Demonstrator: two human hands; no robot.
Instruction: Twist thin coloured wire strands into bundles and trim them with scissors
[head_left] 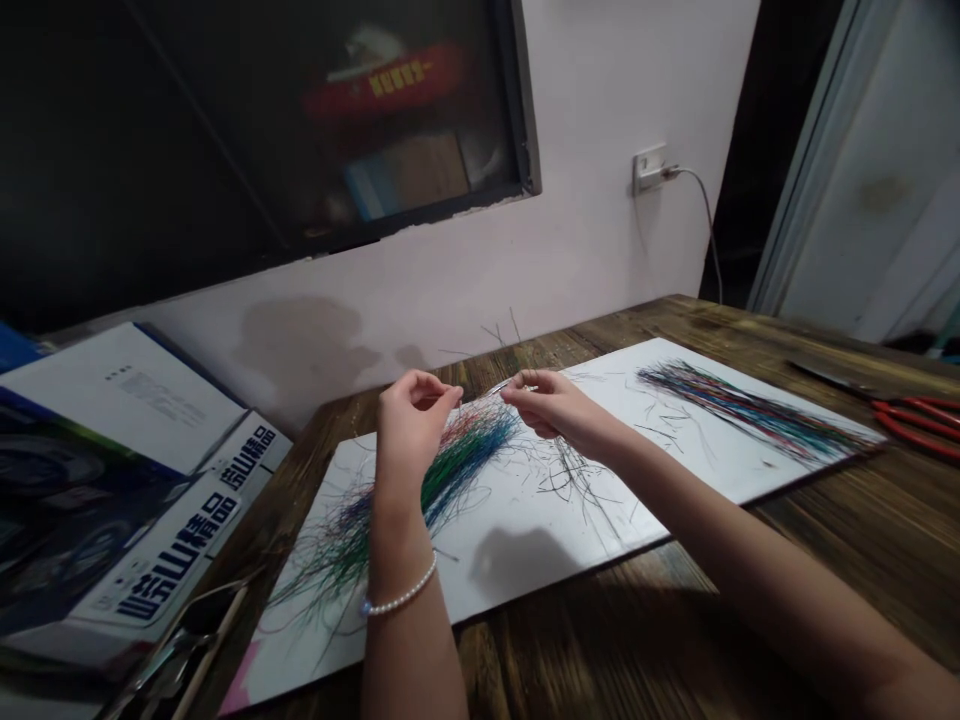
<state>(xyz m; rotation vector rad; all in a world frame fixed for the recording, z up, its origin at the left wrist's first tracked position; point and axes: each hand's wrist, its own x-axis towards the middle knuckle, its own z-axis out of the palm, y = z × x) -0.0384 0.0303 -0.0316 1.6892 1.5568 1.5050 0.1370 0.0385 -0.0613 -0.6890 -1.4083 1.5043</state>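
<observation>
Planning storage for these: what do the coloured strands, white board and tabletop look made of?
Coloured strands: probably thin synthetic fibre or fine wire, as they're glossy and springily curved; can't tell which. White board: likely coated board or plastic, smooth with a slight sheen. Tabletop: dark-stained wood planks, with visible grain and a worn, low-sheen finish.

Both bare forearms reach forward, the left forearm (405, 610) rising almost straight up the view and the right forearm (720, 530) slanting in from the lower right. The left hand (411, 425) is raised with its wrist slightly bent and its fingers (431, 385) curled inward. The right hand (547, 410) faces it, with its fingers (521, 388) drawn into a pinch. The two hands are near each other, not touching.
</observation>
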